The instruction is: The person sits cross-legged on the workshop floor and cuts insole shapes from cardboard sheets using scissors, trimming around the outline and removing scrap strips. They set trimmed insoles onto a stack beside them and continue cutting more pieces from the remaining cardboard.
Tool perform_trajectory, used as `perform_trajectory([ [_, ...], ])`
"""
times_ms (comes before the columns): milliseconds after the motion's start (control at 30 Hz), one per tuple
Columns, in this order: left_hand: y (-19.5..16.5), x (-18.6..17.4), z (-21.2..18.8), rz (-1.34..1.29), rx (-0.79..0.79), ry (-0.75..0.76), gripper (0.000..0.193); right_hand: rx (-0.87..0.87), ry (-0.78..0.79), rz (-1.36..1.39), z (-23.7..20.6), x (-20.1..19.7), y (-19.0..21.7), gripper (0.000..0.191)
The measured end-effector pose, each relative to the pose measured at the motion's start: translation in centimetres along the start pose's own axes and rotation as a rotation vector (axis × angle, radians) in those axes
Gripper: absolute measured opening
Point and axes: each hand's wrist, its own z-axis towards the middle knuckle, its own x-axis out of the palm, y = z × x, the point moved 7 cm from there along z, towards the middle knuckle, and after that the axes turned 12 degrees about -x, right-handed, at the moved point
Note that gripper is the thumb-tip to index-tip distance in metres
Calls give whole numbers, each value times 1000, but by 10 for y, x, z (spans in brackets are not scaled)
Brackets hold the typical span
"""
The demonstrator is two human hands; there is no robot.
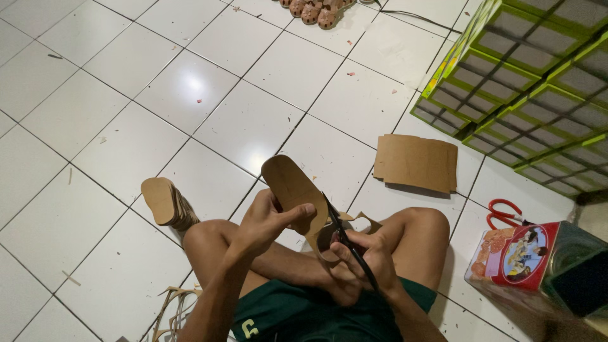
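Note:
I sit cross-legged on a white tiled floor. My left hand (266, 221) grips a brown cardboard piece shaped like a shoe sole (290, 183), thumb across its lower part. My right hand (364, 253) holds black scissors (339, 225), their blades at the right edge of the cardboard piece, where a strip of trimmed cardboard (362, 220) curls away. Both hands are over my lap, between my knees.
A stack of cut sole shapes (166, 202) stands by my left knee. Flat cardboard sheets (418, 163) lie ahead to the right. Red-handled scissors (505, 212), a red tin (522, 256) and stacked green crates (525, 88) are on the right. Cardboard scraps (171, 310) lie lower left.

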Motion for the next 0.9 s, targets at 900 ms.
perform_trajectory([
  [900,34,11,-2,-498,0,-158,44,138,-152,193,-3,-10,-18,36],
])
